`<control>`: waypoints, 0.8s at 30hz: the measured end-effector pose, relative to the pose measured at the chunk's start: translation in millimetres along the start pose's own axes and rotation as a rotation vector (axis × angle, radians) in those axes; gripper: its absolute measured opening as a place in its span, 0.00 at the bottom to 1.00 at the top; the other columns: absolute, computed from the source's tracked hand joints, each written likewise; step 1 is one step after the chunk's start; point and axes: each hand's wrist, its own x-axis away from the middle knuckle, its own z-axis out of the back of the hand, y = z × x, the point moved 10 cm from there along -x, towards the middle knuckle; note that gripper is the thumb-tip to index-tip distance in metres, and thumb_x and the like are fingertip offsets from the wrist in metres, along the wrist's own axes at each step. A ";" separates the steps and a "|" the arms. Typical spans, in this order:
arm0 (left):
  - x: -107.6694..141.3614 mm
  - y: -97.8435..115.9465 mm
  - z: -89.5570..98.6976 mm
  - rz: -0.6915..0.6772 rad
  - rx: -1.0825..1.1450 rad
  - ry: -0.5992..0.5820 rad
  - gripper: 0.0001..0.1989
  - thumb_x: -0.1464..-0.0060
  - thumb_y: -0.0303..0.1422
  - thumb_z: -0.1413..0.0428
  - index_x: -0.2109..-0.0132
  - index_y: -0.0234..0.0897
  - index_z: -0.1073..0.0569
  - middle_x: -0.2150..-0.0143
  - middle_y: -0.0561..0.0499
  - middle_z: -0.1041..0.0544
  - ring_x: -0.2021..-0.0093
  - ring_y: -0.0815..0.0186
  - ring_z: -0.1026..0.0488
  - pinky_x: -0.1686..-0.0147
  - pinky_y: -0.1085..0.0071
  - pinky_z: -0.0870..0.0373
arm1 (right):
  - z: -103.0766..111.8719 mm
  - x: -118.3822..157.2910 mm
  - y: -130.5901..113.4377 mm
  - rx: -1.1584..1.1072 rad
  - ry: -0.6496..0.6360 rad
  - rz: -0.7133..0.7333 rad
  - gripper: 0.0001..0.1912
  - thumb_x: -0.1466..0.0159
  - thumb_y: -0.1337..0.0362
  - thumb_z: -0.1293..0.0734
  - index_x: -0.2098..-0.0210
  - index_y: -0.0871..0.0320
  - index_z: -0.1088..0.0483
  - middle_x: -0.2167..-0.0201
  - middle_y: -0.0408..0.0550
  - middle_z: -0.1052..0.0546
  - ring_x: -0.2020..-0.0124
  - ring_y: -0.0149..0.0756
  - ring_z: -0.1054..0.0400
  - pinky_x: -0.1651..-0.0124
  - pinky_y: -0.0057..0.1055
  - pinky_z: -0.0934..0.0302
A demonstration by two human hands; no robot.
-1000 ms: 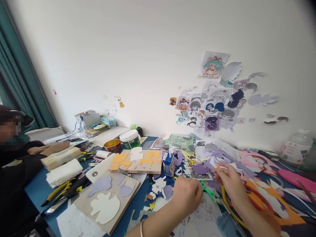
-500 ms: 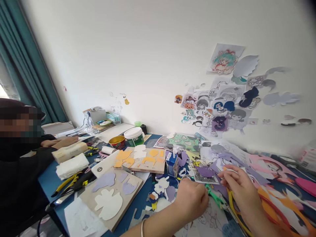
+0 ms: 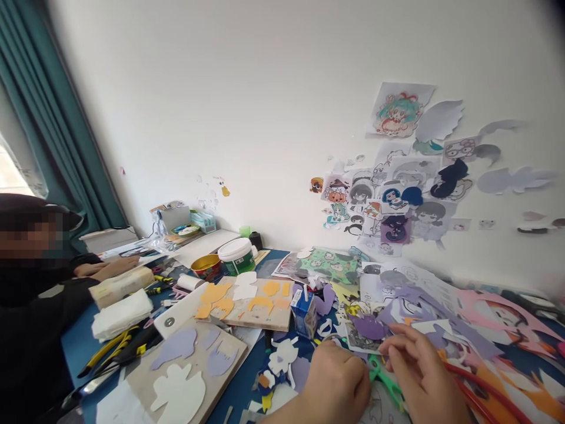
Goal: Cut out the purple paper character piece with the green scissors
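Note:
My left hand (image 3: 339,377) is curled into a fist at the lower middle, its back toward me, and whatever its fingers may hold is hidden. Just right of it, my right hand (image 3: 421,368) has its fingers loosely bent and apart, with nothing visible in them. Between the two hands lies a green-handled tool (image 3: 388,380), partly covered by the right hand. Purple paper cutouts (image 3: 368,325) lie beyond the hands. A heap of white and purple scraps (image 3: 282,356) is beside my left wrist.
Boards with orange (image 3: 260,318) and lilac cutouts (image 3: 223,356) lie left of a blue carton (image 3: 303,312). A white tub (image 3: 238,256) and gold bowl (image 3: 206,266) stand behind. Yellow-handled pliers (image 3: 103,352) lie left. Red handles (image 3: 481,391) are at right. Another person (image 3: 35,306) sits left.
The view has shifted slightly, so the desk sits lower in it. My right hand has come a little closer to my left fist, which stays closed.

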 end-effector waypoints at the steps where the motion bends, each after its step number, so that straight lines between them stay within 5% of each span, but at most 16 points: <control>1: -0.4 -1.0 0.8 0.008 0.007 0.007 0.11 0.55 0.25 0.53 0.80 0.38 0.47 0.86 0.56 0.36 0.85 0.73 0.42 0.80 0.70 0.55 | -1.7 -0.7 -2.4 0.016 -0.018 0.025 0.17 0.45 0.54 0.38 0.59 0.56 0.38 0.70 0.47 0.25 0.69 0.37 0.28 0.68 0.27 0.32; 12: 4.1 1.8 -0.4 0.037 0.105 0.044 0.12 0.52 0.24 0.55 0.79 0.38 0.47 0.85 0.56 0.36 0.83 0.71 0.40 0.78 0.71 0.51 | 16.3 3.5 -68.3 0.264 0.140 0.274 0.10 0.41 0.60 0.44 0.61 0.55 0.38 0.74 0.45 0.26 0.74 0.33 0.29 0.73 0.25 0.34; 24: 2.7 15.5 10.8 -0.011 0.186 0.049 0.13 0.50 0.22 0.55 0.79 0.38 0.44 0.85 0.55 0.35 0.82 0.70 0.37 0.78 0.72 0.49 | -4.3 8.1 -56.9 0.325 0.090 0.285 0.09 0.39 0.67 0.45 0.58 0.56 0.39 0.74 0.42 0.28 0.74 0.30 0.32 0.70 0.25 0.36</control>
